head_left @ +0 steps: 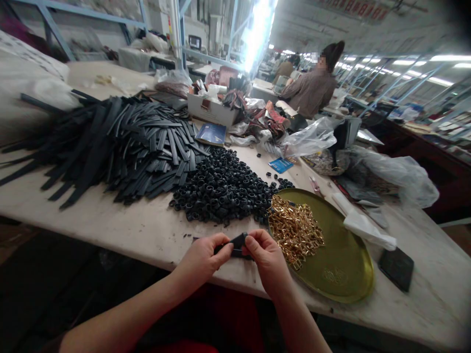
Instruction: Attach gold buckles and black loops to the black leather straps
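Between my two hands, just above the table's front edge, is a black strap (237, 242), bent over at its right part. My left hand (206, 252) pinches its left part between thumb and fingers. My right hand (265, 252) grips the folded right part; the fingertips hide some of it. Behind the hands lies a heap of small black loops (224, 189). A big pile of flat black straps (136, 142) spreads to the left. To the right, gold buckles (296, 228) are heaped on the left side of a round gold tray (346, 260).
A dark phone-like slab (396, 268) lies right of the tray. Behind are a blue booklet (211, 134), a small blue packet (280, 165), a white box (211, 110) and plastic bags (312, 139). Another person (312, 88) is farther back.
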The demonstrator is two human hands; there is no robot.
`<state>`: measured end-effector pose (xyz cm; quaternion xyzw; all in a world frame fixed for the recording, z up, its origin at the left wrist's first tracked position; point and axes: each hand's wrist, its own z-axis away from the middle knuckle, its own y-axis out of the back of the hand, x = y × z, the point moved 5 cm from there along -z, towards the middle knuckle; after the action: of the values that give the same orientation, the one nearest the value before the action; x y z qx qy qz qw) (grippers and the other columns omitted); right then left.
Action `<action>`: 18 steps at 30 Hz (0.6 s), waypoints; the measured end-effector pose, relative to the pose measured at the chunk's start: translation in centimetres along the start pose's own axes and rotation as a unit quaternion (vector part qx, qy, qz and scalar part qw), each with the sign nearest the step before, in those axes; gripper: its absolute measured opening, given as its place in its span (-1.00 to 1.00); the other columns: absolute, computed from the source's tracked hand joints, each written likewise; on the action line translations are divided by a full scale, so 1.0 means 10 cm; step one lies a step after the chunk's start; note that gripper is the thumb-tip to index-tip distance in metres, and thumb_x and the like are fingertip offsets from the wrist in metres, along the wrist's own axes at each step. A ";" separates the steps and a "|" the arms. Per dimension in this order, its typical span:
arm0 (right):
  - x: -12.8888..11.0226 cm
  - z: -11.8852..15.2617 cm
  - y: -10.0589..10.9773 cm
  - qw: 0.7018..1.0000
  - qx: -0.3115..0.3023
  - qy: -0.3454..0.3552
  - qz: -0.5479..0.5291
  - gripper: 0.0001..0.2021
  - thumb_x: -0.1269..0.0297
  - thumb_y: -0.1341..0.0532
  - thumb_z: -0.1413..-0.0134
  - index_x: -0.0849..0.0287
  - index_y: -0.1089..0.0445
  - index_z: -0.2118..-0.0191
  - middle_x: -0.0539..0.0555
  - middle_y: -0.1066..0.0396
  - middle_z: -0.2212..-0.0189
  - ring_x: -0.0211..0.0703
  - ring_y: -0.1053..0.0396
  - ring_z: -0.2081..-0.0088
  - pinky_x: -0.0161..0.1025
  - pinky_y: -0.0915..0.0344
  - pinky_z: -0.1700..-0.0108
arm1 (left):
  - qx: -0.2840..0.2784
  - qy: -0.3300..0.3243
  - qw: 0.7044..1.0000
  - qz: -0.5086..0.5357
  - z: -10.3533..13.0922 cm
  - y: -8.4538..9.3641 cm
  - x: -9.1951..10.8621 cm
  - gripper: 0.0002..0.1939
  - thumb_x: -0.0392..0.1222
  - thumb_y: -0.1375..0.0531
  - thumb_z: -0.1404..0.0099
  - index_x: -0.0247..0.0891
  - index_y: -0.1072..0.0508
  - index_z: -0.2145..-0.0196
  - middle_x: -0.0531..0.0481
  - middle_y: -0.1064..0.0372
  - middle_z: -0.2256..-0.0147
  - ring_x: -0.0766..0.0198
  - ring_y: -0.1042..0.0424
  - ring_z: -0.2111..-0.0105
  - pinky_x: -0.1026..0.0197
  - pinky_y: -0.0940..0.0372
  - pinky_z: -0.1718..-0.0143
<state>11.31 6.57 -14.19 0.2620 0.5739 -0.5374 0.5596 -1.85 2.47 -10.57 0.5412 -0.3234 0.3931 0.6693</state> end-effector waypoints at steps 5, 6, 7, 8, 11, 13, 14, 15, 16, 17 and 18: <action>0.04 0.19 -0.10 0.998 -0.033 0.027 0.040 -0.77 0.16 -0.27 0.15 0.18 -0.37 0.35 -0.05 -0.34 0.57 -0.29 -0.26 0.51 -0.30 -0.20 0.40 | -0.029 -0.022 0.998 -0.059 0.20 -0.02 0.03 -0.70 -0.05 0.01 -0.22 -0.27 -0.42 0.44 0.14 -0.20 0.59 0.39 -0.15 0.57 0.34 0.01 0.55; 0.05 0.24 -0.12 0.998 -0.044 0.024 0.043 -0.77 0.16 -0.27 0.15 0.18 -0.37 0.36 -0.06 -0.33 0.58 -0.29 -0.26 0.51 -0.30 -0.19 0.40 | -0.030 -0.024 0.997 -0.060 0.24 -0.03 0.04 -0.69 -0.05 0.01 -0.22 -0.27 -0.42 0.46 0.15 -0.20 0.59 0.39 -0.15 0.57 0.34 0.01 0.55; 0.05 0.28 -0.14 0.998 -0.047 0.022 0.042 -0.78 0.17 -0.27 0.14 0.19 -0.37 0.35 -0.06 -0.32 0.58 -0.30 -0.24 0.51 -0.30 -0.19 0.40 | -0.027 -0.027 0.998 -0.056 0.28 -0.04 0.06 -0.70 -0.06 0.01 -0.23 -0.27 -0.41 0.46 0.14 -0.21 0.59 0.39 -0.16 0.57 0.34 0.00 0.54; 0.05 0.32 -0.15 0.998 -0.042 0.023 0.041 -0.78 0.17 -0.26 0.14 0.19 -0.37 0.35 -0.07 -0.31 0.57 -0.31 -0.23 0.51 -0.31 -0.18 0.40 | -0.020 -0.031 0.998 -0.048 0.32 -0.05 0.08 -0.72 -0.07 0.01 -0.23 -0.27 -0.40 0.43 0.13 -0.23 0.56 0.38 -0.18 0.55 0.35 -0.03 0.52; 0.04 0.46 -0.18 0.998 -0.015 0.033 0.046 -0.80 0.17 -0.25 0.12 0.18 -0.36 0.38 -0.08 -0.27 0.56 -0.34 -0.17 0.52 -0.35 -0.15 0.42 | 0.004 -0.044 0.999 -0.012 0.47 -0.08 0.14 -0.80 -0.20 0.01 -0.21 -0.28 -0.31 0.24 0.08 -0.32 0.43 0.34 -0.27 0.43 0.33 -0.14 0.40; 0.05 0.55 -0.22 0.998 -0.018 0.031 0.042 -0.79 0.16 -0.26 0.14 0.17 -0.34 0.39 -0.09 -0.26 0.57 -0.34 -0.17 0.52 -0.35 -0.16 0.43 | 0.005 -0.049 0.999 0.013 0.55 -0.10 0.15 -0.77 -0.28 0.01 -0.18 -0.28 -0.23 0.17 0.05 -0.34 0.38 0.32 -0.30 0.39 0.30 -0.18 0.33; 0.06 0.59 -0.24 0.999 -0.025 0.027 0.036 -0.78 0.15 -0.27 0.15 0.16 -0.33 0.39 -0.09 -0.26 0.57 -0.32 -0.19 0.51 -0.34 -0.17 0.42 | 0.003 -0.048 0.998 0.027 0.58 -0.10 0.15 -0.78 -0.30 0.01 -0.18 -0.28 -0.21 0.17 0.05 -0.34 0.38 0.32 -0.32 0.38 0.29 -0.19 0.32; 0.06 0.63 -0.26 0.999 -0.033 0.025 0.024 -0.76 0.13 -0.27 0.15 0.16 -0.32 0.38 -0.09 -0.27 0.57 -0.31 -0.20 0.51 -0.34 -0.18 0.41 | -0.003 -0.047 0.998 0.041 0.61 -0.11 0.14 -0.80 -0.30 0.02 -0.19 -0.28 -0.20 0.19 0.04 -0.35 0.39 0.32 -0.33 0.39 0.29 -0.20 0.32; 0.07 0.66 -0.28 0.999 -0.041 0.026 0.010 -0.74 0.09 -0.25 0.14 0.16 -0.33 0.37 -0.07 -0.29 0.56 -0.30 -0.22 0.50 -0.33 -0.19 0.40 | -0.010 -0.045 0.998 0.052 0.63 -0.11 0.13 -0.82 -0.29 0.02 -0.20 -0.28 -0.19 0.20 0.05 -0.35 0.41 0.32 -0.33 0.40 0.28 -0.21 0.34; 0.07 0.69 -0.28 0.998 -0.047 0.029 -0.008 -0.71 0.03 -0.21 0.09 0.17 -0.34 0.36 -0.05 -0.31 0.55 -0.30 -0.23 0.49 -0.32 -0.20 0.39 | -0.015 -0.040 0.997 0.060 0.64 -0.11 0.13 -0.84 -0.26 0.02 -0.21 -0.28 -0.18 0.21 0.05 -0.34 0.43 0.33 -0.33 0.42 0.29 -0.21 0.36; 0.07 0.71 -0.29 0.998 -0.052 0.030 -0.030 -0.66 -0.03 -0.14 0.04 0.18 -0.35 0.36 -0.02 -0.33 0.53 -0.29 -0.24 0.48 -0.31 -0.20 0.37 | -0.020 -0.035 0.997 0.065 0.66 -0.11 0.12 -0.85 -0.24 0.02 -0.22 -0.27 -0.17 0.22 0.06 -0.34 0.45 0.33 -0.33 0.45 0.29 -0.21 0.40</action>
<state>11.13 -0.93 -12.46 0.2313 0.6248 -0.5152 0.5392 -0.35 -3.86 -8.73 0.5189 -0.3891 0.4099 0.6414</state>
